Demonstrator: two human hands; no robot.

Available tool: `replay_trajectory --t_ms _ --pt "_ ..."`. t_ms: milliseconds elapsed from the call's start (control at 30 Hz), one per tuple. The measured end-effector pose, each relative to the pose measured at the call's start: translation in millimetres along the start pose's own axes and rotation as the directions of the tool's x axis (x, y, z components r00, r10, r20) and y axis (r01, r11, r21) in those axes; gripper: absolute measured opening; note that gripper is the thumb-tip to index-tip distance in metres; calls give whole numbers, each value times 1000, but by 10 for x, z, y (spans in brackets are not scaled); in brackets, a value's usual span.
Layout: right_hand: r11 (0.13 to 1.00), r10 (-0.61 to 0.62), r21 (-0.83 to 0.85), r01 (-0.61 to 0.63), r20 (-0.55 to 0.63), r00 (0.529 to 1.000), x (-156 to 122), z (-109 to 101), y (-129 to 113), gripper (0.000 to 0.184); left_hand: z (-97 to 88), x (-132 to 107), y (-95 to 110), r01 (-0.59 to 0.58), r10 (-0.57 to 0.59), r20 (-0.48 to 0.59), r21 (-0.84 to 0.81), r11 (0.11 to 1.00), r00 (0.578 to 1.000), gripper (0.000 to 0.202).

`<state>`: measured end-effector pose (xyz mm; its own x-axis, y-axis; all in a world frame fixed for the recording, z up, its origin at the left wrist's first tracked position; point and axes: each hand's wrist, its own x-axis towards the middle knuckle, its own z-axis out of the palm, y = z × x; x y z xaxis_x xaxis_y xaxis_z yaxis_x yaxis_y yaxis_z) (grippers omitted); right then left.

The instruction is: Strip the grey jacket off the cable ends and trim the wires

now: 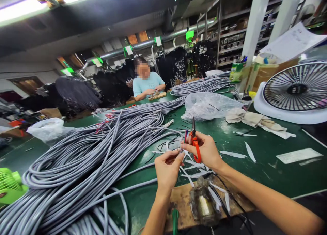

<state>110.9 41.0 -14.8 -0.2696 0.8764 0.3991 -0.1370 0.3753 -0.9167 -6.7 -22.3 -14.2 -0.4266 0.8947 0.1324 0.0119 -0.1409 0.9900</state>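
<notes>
I held both hands just beyond the wooden board [180, 202]. My right hand [207, 150] was closed around the red-handled snips [195, 144], their blades pointing up and away from the board. My left hand [167, 169] pinched a thin wire end [179, 152] between thumb and forefinger, right against the right fingertips. The grey cable heap [102, 146] lay left of the board, and white offcuts [233, 154] were scattered just past it.

Your left hand [167, 168], forearm rising from below, pinches thumb to fingertips, seemingly closed; your right hand [205, 150], arm entering from the right, is curled tight
</notes>
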Motion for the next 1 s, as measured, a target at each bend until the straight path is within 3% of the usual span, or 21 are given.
replay_trajectory --t_ms 100,267,367,500,667,867,1000 --pt "997 12 -75 -17 -65 998 -37 17 12 23 29 -1 -28 14 -13 -26 22 1000 1000 18" --pt "989 26 -145 -32 -41 999 -52 32 -3 18 27 29 -68 8 -12 -98 -42 999 995 24" --pt "994 4 -109 -2 15 1000 -72 60 -34 16 27 41 -65 11 -16 -41 -129 992 999 32" --pt "999 -5 -52 8 62 998 -118 91 -73 17 17 54 -56 74 -58 76 -226 971 995 27" --pt "999 -12 -42 12 2 1000 -125 77 -87 22 -23 62 -34 181 -172 56 -332 926 984 29" --pt "998 40 53 -43 57 998 -78 68 -111 28 -29 56 1 207 -163 151 -356 911 975 29" --pt "983 107 140 -116 68 992 -61 102 -86 30 -14 69 -30 212 -197 81 -436 874 977 32"
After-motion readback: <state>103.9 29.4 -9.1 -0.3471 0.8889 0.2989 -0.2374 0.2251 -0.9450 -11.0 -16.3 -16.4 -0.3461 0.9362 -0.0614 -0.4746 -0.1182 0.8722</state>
